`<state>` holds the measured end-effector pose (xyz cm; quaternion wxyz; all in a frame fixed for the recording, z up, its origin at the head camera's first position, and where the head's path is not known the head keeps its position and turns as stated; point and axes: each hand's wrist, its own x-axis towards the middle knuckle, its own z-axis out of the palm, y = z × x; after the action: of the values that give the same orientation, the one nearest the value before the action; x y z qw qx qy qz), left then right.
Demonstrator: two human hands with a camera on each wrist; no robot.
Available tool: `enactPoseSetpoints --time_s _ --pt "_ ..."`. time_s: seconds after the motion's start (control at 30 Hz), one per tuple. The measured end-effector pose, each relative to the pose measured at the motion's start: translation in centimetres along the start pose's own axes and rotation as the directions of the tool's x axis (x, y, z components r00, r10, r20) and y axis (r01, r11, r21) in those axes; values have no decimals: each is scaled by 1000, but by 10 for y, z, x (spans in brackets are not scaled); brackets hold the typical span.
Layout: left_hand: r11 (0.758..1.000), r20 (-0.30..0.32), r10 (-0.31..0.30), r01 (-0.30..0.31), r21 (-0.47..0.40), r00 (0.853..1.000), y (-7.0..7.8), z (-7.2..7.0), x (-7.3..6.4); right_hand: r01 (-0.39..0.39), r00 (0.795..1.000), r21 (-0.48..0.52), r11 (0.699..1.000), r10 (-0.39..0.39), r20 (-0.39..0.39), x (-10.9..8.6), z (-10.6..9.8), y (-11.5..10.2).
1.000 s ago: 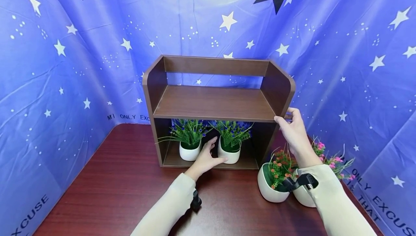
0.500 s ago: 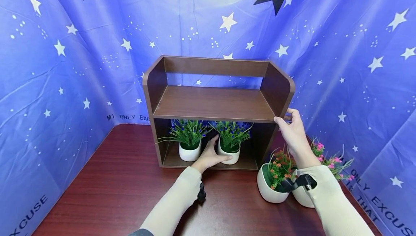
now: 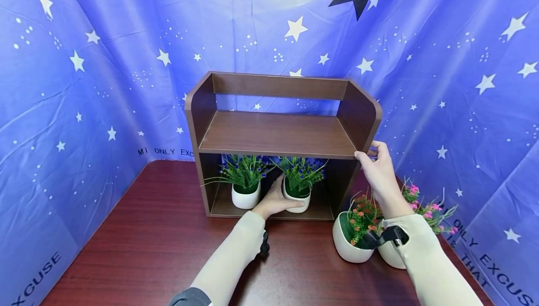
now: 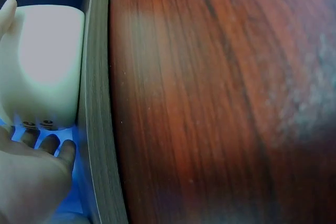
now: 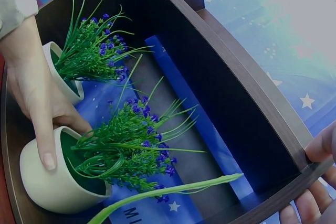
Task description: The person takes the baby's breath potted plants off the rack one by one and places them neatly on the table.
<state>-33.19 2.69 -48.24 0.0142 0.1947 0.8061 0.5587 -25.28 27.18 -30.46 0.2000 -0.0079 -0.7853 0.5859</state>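
My left hand (image 3: pixel 274 199) grips the white pot of the right-hand blue-flowered plant (image 3: pixel 299 175) on the lower level of a dark brown wooden shelf (image 3: pixel 273 133). The thumb lies across the pot's front, and the fingers go round its left side. In the left wrist view the white pot (image 4: pixel 50 72) shows between the thumb and fingers. A matching blue-flowered plant (image 3: pixel 245 198) stands just left of it. With thumb and fingers, my right hand (image 3: pixel 381 175) holds the front edge of the shelf's right side panel; in the right wrist view its fingers (image 5: pixel 310 205) show at that edge.
Two more white pots stand on the reddish-brown table (image 3: pixel 126 240) at the right, one with orange flowers (image 3: pixel 351 247) and one with pink flowers (image 3: pixel 431 210), partly behind my right forearm. Star-patterned blue cloth (image 3: pixel 261 25) hangs behind and along both sides.
My left hand has moved right and closed round the right-hand blue-flowered plant's pot, the thumb sliding across its front. The right hand keeps its hold on the shelf.
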Motion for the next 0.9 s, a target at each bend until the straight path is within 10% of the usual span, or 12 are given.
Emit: enactPoseSetpoints --time_s 0.9 --pt "997 -28 -76 76 30 997 4 4 -4 -8 1000 18 1000 8 -30 0 2 2"
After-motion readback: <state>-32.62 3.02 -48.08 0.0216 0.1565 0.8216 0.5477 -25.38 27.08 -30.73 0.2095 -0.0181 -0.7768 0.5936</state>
